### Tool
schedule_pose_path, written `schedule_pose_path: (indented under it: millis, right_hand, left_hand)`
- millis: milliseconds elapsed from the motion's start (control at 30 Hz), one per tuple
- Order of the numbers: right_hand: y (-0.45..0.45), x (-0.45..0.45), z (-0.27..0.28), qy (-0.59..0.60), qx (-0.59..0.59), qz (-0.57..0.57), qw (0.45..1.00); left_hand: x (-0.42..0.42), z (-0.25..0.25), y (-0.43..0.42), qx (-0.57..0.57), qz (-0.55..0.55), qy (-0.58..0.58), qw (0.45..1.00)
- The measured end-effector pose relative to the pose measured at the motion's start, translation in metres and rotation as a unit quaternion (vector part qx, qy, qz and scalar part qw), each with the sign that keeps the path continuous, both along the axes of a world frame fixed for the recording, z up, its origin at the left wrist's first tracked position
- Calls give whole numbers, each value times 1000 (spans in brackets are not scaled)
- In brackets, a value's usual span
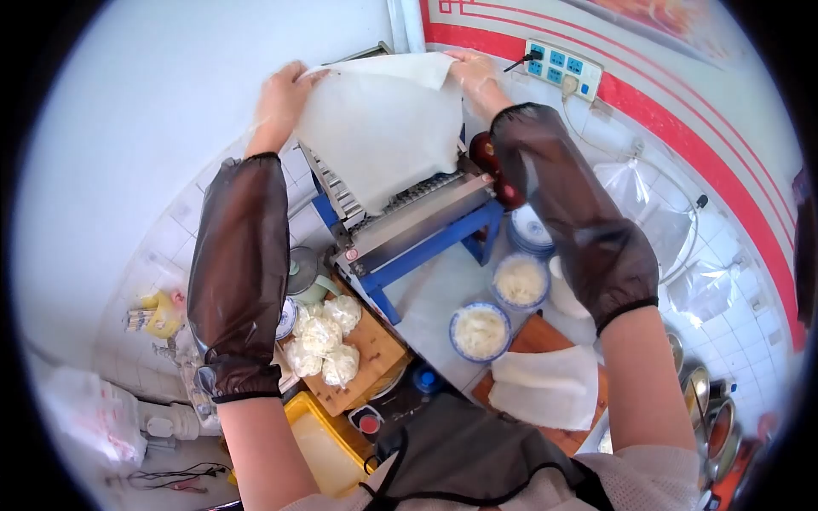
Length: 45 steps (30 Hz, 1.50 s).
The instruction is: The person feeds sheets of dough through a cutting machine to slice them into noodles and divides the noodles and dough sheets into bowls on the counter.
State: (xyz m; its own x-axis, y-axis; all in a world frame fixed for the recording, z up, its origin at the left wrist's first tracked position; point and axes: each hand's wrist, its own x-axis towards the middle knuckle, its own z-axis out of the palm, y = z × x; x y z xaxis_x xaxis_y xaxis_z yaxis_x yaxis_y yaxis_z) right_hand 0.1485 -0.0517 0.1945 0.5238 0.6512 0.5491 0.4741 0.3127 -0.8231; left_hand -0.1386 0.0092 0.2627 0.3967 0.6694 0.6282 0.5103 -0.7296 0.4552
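Note:
A wide, pale sheet of dough (pixel 383 119) hangs between my hands over a noodle machine (pixel 426 221) with metal rollers and a blue frame. My left hand (pixel 285 98) grips the sheet's upper left corner, fingers closed on it. At the upper right corner, my right hand (pixel 477 78) pinches the edge, where a flap of dough folds over. The sheet's lower end reaches down to the ridged rollers and covers much of the machine's top. Dark sleeve covers wrap both my forearms.
Bundles of cut noodles (pixel 322 336) sit on a wooden board (pixel 379 349) below left. Two patterned bowls (pixel 480 332) hold pale strips. Another dough sheet (pixel 545 396) lies folded on a brown board (pixel 532 336). A yellow tub (pixel 298 409) is near my body; a power strip (pixel 562 68) hangs on the wall.

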Motion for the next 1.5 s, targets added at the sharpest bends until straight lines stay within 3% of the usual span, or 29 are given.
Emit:
schedule_pose_path:
  millis: [300, 433, 600, 700, 1133, 1333, 1500]
  right_hand:
    - [53, 11, -17, -58, -11, -36, 998]
    - [41, 1, -21, 21, -10, 4, 1000]
    - [43, 8, -26, -42, -63, -1, 997]
    - [46, 13, -35, 3, -40, 14, 999]
    - [21, 15, -39, -11, -50, 44, 998]
    - [18, 14, -47, 25, -91, 61, 994]
    - [21, 17, -60, -36, -108, 47, 992]
  left_hand:
    - [11, -12, 17, 31, 41, 35, 998]
    - [10, -21, 17, 42, 21, 23, 999]
    - [13, -31, 13, 51, 53, 53, 996]
    - [14, -35, 10, 70, 46, 54, 995]
    - [10, -42, -12, 70, -3, 61, 996]
    - [10, -62, -13, 65, 36, 25, 997]
    - [8, -76, -11, 44, 18, 20, 999]
